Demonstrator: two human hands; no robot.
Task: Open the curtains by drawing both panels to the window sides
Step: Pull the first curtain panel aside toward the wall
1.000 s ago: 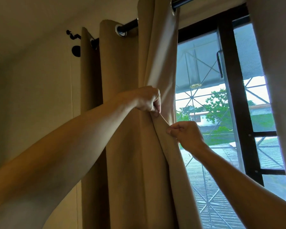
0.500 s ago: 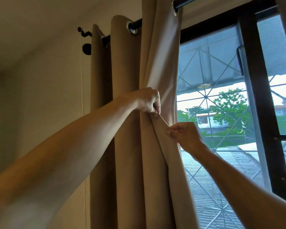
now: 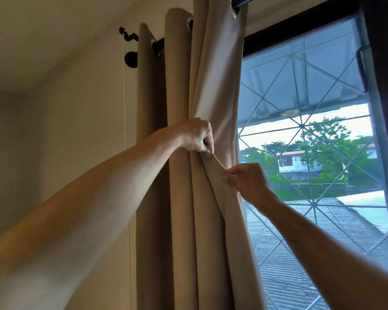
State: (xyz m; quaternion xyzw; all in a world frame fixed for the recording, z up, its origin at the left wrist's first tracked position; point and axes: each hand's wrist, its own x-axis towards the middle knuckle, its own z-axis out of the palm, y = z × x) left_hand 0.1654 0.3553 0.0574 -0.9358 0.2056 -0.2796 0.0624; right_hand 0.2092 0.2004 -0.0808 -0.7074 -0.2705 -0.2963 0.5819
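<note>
The left curtain panel point(image 3: 179, 220), beige with metal eyelets, hangs bunched in tight folds at the left side of the window point(image 3: 311, 130) from a black rod point(image 3: 159, 44). My left hand point(image 3: 196, 136) is closed on the panel's inner edge at mid height. Just below and to the right, my right hand point(image 3: 248, 181) pinches the same edge fold. The right panel is out of view.
The rod's black wall bracket point(image 3: 130, 60) sits on the cream wall point(image 3: 76, 130) left of the curtain. A dark window frame post point(image 3: 381, 97) stands at the far right. Diamond-pattern bars cover the glass, with roofs and trees outside.
The view has swung to the left, so the right panel has left the frame. Both hands keep their hold on the left panel's edge, and its folds look slightly tighter.
</note>
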